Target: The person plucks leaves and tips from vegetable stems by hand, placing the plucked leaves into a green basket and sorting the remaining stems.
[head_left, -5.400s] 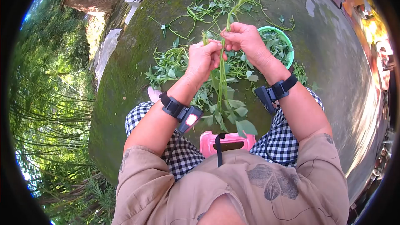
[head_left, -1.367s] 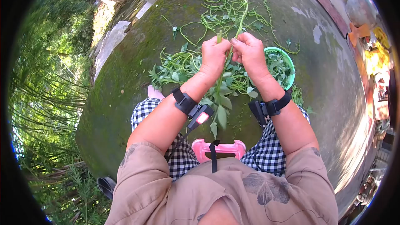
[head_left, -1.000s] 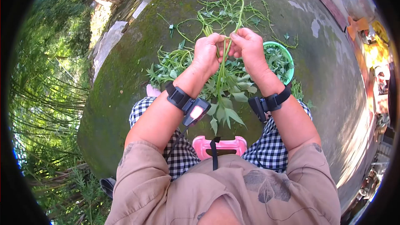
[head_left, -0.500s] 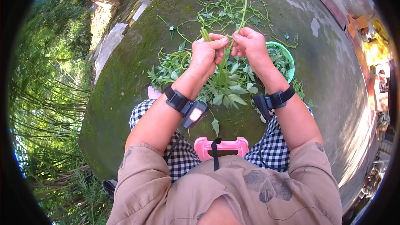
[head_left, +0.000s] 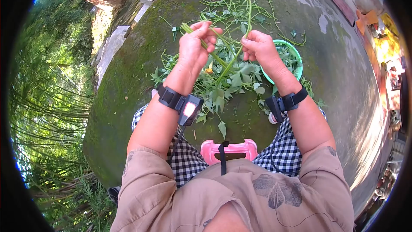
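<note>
My left hand (head_left: 195, 45) is closed around a small bundle of green leafy stems (head_left: 186, 28), whose leaves hang below toward my knees. Between the fingertips of my right hand (head_left: 261, 46) is a long, curved vine stem (head_left: 249, 10), pinched where it crosses the bundle. The vine arches up away from me. Under both hands lies a heap of leafy vines (head_left: 171, 66) on the ground. Part of the heap is hidden by my forearms and the held stems.
A green basket (head_left: 300, 62) with leaves in it stands beside my right wrist. Bare stems (head_left: 223, 6) lie strewn on the mossy concrete (head_left: 137, 60) ahead. A pink stool (head_left: 208, 150) shows between my knees. Stone blocks (head_left: 112, 49) line the left edge.
My hands have moved apart: the left has shifted left and slightly up with the bundle, its fingers turned upward. The right hand stays nearly in place with the vine.
</note>
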Tool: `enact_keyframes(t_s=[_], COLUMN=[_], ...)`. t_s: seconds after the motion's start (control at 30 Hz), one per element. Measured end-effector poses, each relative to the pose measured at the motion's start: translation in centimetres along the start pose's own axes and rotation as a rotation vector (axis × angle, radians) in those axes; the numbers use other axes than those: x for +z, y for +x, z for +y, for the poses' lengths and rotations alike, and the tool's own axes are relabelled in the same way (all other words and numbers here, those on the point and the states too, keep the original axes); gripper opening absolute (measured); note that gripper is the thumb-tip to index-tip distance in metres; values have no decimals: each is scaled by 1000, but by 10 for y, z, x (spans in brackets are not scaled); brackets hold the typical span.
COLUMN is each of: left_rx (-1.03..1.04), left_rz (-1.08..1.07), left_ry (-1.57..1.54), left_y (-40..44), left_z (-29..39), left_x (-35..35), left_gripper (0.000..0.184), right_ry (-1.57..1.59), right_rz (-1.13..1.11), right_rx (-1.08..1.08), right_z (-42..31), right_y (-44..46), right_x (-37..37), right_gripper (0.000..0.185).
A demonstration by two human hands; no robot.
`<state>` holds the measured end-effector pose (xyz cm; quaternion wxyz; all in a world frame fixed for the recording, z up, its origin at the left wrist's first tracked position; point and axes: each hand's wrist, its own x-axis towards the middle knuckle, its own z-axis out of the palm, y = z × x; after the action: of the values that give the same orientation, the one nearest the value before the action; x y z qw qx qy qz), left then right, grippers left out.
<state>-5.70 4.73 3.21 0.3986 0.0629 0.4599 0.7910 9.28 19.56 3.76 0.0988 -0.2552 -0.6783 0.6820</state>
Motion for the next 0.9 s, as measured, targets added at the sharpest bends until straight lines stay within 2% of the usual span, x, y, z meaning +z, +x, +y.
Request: enact_keyframes(t_s=[0.2, 0.27, 0.4, 0.43, 0.47, 0.53, 0.67, 0.7, 0.73, 0.8, 0.9], left_rx=[115, 146, 210, 227, 263, 289, 407, 396, 340, 137, -140], left_rz=[73, 190, 232, 161, 196, -74, 418, 412, 295, 213, -39], left_ry=[-9, 38, -43, -92, -124, -152, 44, 108, 276, 542, 648], left_y=[11, 9, 5, 3, 1, 3, -7, -8, -13, -21, -36], left_z=[31, 45, 65, 73, 76, 90, 91, 81, 70, 36, -10], left_x=[-35, -43, -63, -69, -73, -100, -74, -65, -52, -23, 8], left_gripper=[17, 17, 18, 18, 17, 16, 21, 24, 18, 18, 22], right_ry=[5, -14, -62, -72, -82, -88, -24, 10, 45, 75, 130], right_rz=[89, 123, 174, 190, 206, 261, 320, 321, 320, 298, 263], right_rx=[47, 41, 95, 112, 128, 147, 185, 204, 221, 235, 230], right_z=[7, 15, 24, 27, 32, 38, 41, 37, 33, 25, 20], right_y=[1, 2, -3, -3, -3, -4, -6, -6, -6, -5, 0], right_x=[-30, -42, -62, -67, -72, -80, -87, -84, -80, -69, -47], right_gripper=[18, 18, 18, 17, 17, 17, 17, 17, 17, 17, 17])
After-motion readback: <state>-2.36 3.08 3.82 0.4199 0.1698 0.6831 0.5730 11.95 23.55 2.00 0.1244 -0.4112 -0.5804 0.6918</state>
